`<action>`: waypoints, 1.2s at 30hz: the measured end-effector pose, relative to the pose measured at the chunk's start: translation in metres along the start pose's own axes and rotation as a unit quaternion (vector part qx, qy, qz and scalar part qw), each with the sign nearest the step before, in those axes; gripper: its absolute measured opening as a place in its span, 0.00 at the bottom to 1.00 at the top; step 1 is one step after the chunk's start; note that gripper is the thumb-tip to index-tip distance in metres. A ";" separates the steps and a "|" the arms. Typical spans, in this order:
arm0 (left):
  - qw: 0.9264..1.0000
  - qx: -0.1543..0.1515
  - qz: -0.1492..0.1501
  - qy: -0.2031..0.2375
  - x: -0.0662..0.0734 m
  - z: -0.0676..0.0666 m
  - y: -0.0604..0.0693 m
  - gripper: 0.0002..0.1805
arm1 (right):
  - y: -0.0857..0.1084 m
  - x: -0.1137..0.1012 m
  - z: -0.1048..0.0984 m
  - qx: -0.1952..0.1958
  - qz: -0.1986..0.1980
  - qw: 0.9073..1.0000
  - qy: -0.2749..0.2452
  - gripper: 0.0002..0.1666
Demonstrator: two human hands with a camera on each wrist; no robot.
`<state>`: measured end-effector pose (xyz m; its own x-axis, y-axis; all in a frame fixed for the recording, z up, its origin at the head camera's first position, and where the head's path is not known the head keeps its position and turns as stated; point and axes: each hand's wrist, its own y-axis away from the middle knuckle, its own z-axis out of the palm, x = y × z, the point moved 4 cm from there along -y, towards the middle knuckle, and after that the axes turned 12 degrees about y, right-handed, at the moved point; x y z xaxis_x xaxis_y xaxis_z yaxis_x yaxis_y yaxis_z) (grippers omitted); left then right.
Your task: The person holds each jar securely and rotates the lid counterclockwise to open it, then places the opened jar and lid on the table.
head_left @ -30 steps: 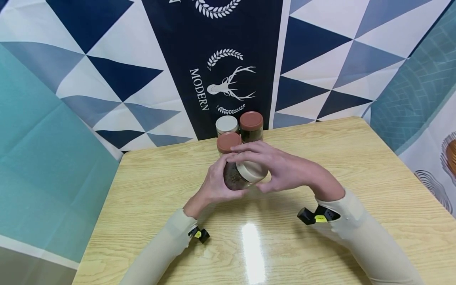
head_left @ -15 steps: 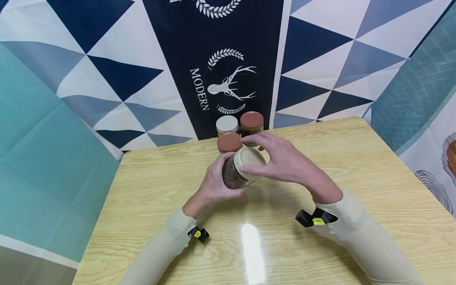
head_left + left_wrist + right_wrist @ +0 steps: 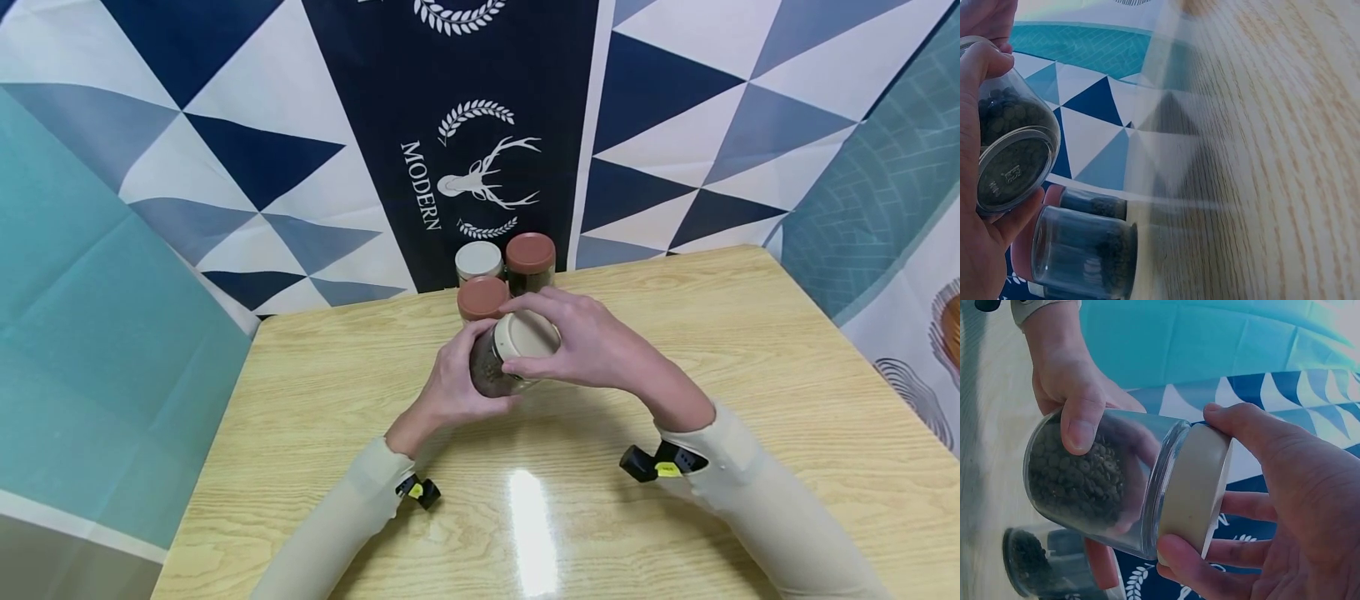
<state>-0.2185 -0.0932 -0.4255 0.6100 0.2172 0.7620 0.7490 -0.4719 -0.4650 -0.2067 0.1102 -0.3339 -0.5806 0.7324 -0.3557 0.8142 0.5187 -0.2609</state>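
Observation:
A clear glass jar (image 3: pixel 1079 475) partly filled with small dark pellets is held tilted above the table, its cream lid (image 3: pixel 1194 487) towards the right. My left hand (image 3: pixel 453 379) grips the jar's body, thumb on the near side. Around the lid's rim curl the thumb and fingers of my right hand (image 3: pixel 592 342), pinching it; the lid sits on the jar's mouth. In the left wrist view the jar's round base (image 3: pixel 1016 169) shows, with dark pellets behind the glass.
Just behind the hands stand a red-lidded jar (image 3: pixel 482 297), a white-lidded jar (image 3: pixel 478 260) and another red-lidded jar (image 3: pixel 530 254), close together against the patterned backdrop (image 3: pixel 292 150). They stand on a light wooden table (image 3: pixel 315 400).
My right hand has lifted off the lid, opened out, then closed round its rim again. The jar has tipped slightly, showing more lid top. My left hand keeps its grip.

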 end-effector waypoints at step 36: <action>1.000 -0.003 -0.017 -0.013 -0.006 -0.001 0.004 0.58 | 0.006 -0.004 0.000 -0.023 -0.207 0.978 0.007 0.39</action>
<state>-0.2192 -0.0971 -0.4312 0.5909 0.2552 0.7653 0.7677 -0.4695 -0.4362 -0.2001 0.1106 -0.3338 -0.8603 0.4614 -0.2167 0.5095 0.7912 -0.3383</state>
